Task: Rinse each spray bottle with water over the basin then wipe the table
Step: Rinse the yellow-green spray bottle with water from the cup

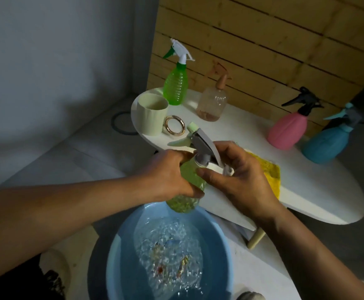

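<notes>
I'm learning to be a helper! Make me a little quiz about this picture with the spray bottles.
1. True or false: the pale green bottle in the person's hands is over the blue basin.
2. How many spray bottles stand on the white table?
3. Which thing lies flat on the table by the right hand? A) yellow cloth B) red sponge C) black brush

Key
1. True. The left hand holds its body; the right hand is at the grey sprayer head.
2. Four: bright green, clear brownish, pink, blue.
3. A, the yellow cloth.
</notes>
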The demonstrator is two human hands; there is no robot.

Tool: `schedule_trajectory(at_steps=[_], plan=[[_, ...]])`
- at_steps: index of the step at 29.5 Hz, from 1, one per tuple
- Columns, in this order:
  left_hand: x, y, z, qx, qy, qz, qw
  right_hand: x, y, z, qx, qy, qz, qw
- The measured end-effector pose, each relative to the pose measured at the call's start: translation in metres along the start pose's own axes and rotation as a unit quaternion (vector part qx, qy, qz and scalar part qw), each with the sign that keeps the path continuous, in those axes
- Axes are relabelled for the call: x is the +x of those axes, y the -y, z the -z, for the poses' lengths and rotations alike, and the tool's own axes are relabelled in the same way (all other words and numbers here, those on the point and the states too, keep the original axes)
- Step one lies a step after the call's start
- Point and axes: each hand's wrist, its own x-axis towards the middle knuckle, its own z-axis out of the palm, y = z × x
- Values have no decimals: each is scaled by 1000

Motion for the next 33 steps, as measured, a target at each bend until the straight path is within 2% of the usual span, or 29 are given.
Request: schedule_trajectory(at_steps=[3,7,11,15,18,20,22,24,26,28,30,33], plan=[[28,-31,30,22,-19,-4,1000,39,11,14,10,-17,26,999],[86,-63,35,40,-30,3,999,76,-3,37,81,-100,33,991],[110,-53,19,34,-22,29,999,90,-27,46,64,-86,-2,994],[111,-33,9,-59,-29,37,997,99,-29,57,17,-55,0,998],[105,-14,13,-126,17,67,990,99,-23,60,-60,-13,24,998],[108,-21,38,-227,29,65,971,101,-22,63,-75,-4,22,997],[117,-46,69,-309,13,26,951,103,-24,65,-91,5,15,996],[120,-64,84,-228,-17,-34,973,102,-28,61,-79,4,12,997],[122,-75,79,-137,-41,-95,985,95,-30,56,14,-52,-12,998],[123,-74,72,-121,-59,-106,985,91,-33,42,70,-102,-42,991],[124,-73,73,-129,-58,-102,985,93,-38,31,37,-146,-51,987],[127,-71,74,-128,-59,-101,985,96,-39,21,12,-150,-57,987]])
